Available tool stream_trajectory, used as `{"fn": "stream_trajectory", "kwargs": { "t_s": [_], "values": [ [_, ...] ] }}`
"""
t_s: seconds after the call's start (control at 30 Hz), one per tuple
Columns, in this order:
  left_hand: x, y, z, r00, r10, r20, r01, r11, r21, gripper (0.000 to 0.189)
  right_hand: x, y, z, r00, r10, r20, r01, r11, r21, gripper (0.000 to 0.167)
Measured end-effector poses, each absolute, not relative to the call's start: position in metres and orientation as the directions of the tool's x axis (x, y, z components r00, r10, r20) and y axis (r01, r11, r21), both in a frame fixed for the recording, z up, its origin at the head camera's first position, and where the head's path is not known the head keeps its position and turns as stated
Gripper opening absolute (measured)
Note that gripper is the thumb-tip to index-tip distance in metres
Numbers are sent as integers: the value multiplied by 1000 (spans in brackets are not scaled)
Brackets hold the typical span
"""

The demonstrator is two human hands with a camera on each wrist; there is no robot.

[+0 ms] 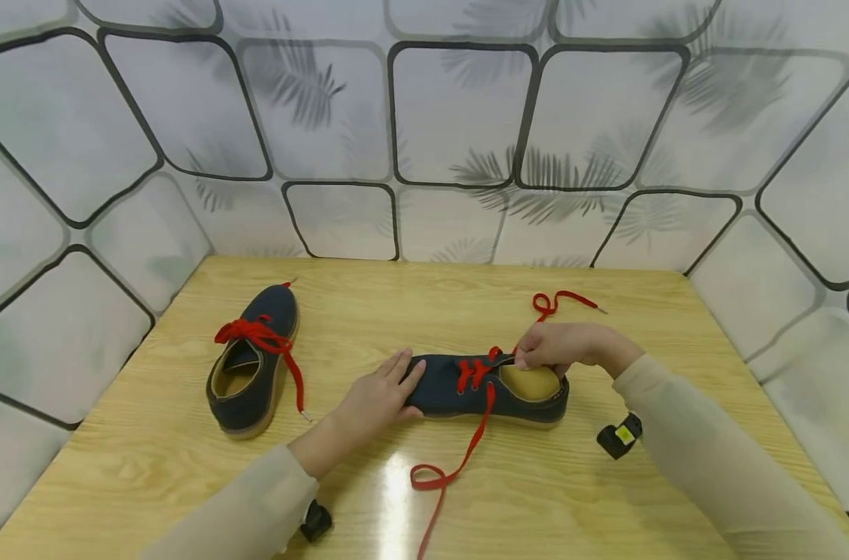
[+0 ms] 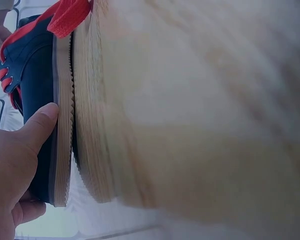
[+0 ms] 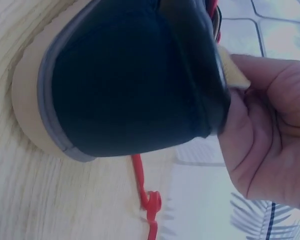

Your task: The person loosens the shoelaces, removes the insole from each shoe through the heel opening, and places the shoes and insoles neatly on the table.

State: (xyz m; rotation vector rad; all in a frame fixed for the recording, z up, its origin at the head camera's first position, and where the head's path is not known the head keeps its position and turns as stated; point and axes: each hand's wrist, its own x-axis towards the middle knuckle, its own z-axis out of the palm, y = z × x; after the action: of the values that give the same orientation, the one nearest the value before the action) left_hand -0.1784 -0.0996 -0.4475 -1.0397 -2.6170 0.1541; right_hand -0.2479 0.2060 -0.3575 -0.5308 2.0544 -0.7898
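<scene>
A navy lace-up shoe point(image 1: 441, 381) lies sideways on the table, toe to the left, its red lace point(image 1: 475, 447) untied with one long end on each side. My left hand point(image 1: 379, 393) holds the toe, thumb against the near side by the sole and fingers over the far side. At the ankle opening, my right hand point(image 1: 560, 346) pinches the shoe's tongue. A bit of tan lining point(image 3: 234, 71) shows between thumb and fingers in the right wrist view. Its other fingers are partly hidden behind the shoe.
On the left of the wooden table point(image 1: 347, 311) stands a second navy shoe point(image 1: 256, 381), its red lace tied in a bow with one end trailing. Patterned white walls point(image 1: 459, 117) enclose the back and sides.
</scene>
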Motion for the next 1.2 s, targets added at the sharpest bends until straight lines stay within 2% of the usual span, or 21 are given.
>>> {"fn": "stream_trajectory", "kwargs": {
  "t_s": [0.1, 0.4, 0.53, 0.73, 0.97, 1.2],
  "values": [
    [-179, -99, -446, -681, 689, 250, 648, 725, -233, 70, -249, 206, -357, -540, -594, -596, 0, 708, -706, 29],
    [-178, -99, -446, -674, 692, 260, 650, 722, -237, 70, -255, 214, -364, -516, -638, -571, 55, 641, -766, 26],
    [-178, -99, -445, -675, 691, 259, 644, 723, -251, 70, -254, 217, -364, -549, -616, -566, 78, 636, -768, 25],
    [-178, -98, -445, -676, 693, 251, 638, 721, -270, 70, -249, 217, -359, -573, -598, -560, 5, 681, -732, 21],
    [-177, -99, -445, -681, 690, 247, 642, 724, -253, 70, -241, 219, -357, -637, -585, -502, -28, 669, -743, 14],
    [-179, -99, -446, -683, 689, 240, 653, 724, -222, 70, -239, 225, -360, -657, -585, -476, -20, 645, -764, 14]
  ]
}}
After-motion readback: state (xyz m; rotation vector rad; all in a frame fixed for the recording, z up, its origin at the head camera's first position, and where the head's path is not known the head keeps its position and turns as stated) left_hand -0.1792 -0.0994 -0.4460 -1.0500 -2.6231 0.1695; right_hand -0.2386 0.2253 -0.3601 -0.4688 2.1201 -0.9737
